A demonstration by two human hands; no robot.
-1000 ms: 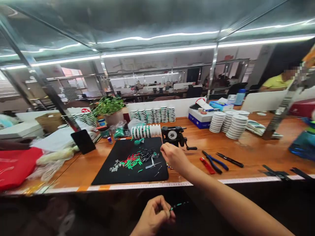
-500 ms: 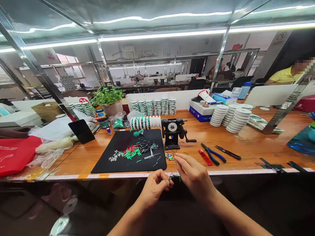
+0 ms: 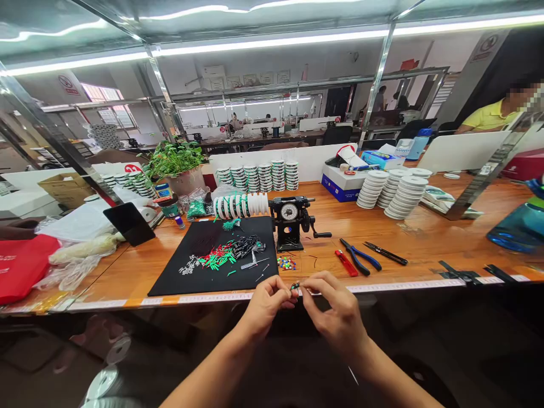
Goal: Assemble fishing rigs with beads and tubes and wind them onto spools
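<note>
My left hand [image 3: 271,301] is just in front of the table edge, thumb and forefinger pinched on a small dark looped line with a green piece [image 3: 294,287]. Facing it, my right hand [image 3: 335,306] has its fingertips closed at the other side of this same line; exactly what they pinch is too small to make out. Beyond them, multicoloured beads [image 3: 287,263] lie on the wood. On a black mat [image 3: 170,279] are heaped green and red tubes [image 3: 219,256], dark pieces [image 3: 249,246] and small silvery pieces [image 3: 189,264].
Behind the mat stands a hand-cranked counter winder [image 3: 290,221] carrying white spools [image 3: 242,205]. To its right lie a red cutter [image 3: 346,263], blue-handled pliers [image 3: 360,258] and black tweezers [image 3: 386,253]. Stacked spools [image 3: 406,196], a phone [image 3: 128,223] and a plant [image 3: 174,164] stand further out.
My right hand has come down and closer to the left, its fingertips now at the small line. My left hand has risen slightly toward the table edge. The view has shifted a little.
</note>
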